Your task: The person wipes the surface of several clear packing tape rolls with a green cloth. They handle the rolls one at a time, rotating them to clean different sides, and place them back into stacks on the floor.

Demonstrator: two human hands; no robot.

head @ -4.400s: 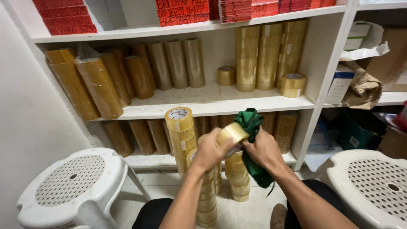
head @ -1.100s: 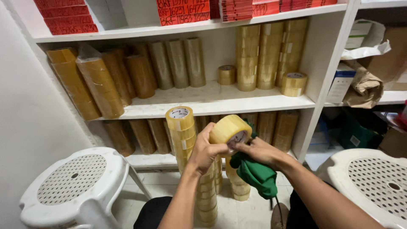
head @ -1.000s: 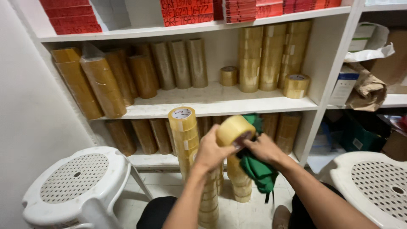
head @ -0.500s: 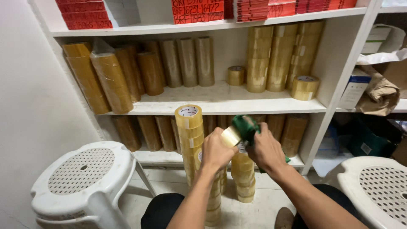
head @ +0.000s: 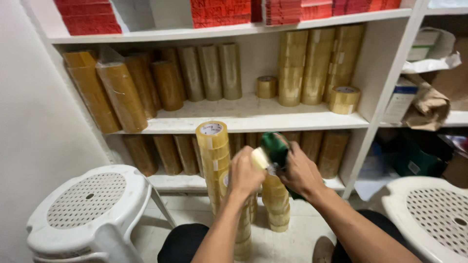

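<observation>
Yellowish tape roll sits gripped in the left hand above two floor stacks, while the right hand clenches a green cloth against it, wiping seemingly midway, with stacked rolls probably left.

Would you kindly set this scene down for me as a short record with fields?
Place: storeroom with white shelves
Left hand: holds a tape roll
Right hand: presses a green cloth against that roll
Before the hands: tall stack of tape rolls, shorter stack
Shelves: wrapped tape sleeves, red packs on top
Sides: white stool left, another stool right
</observation>
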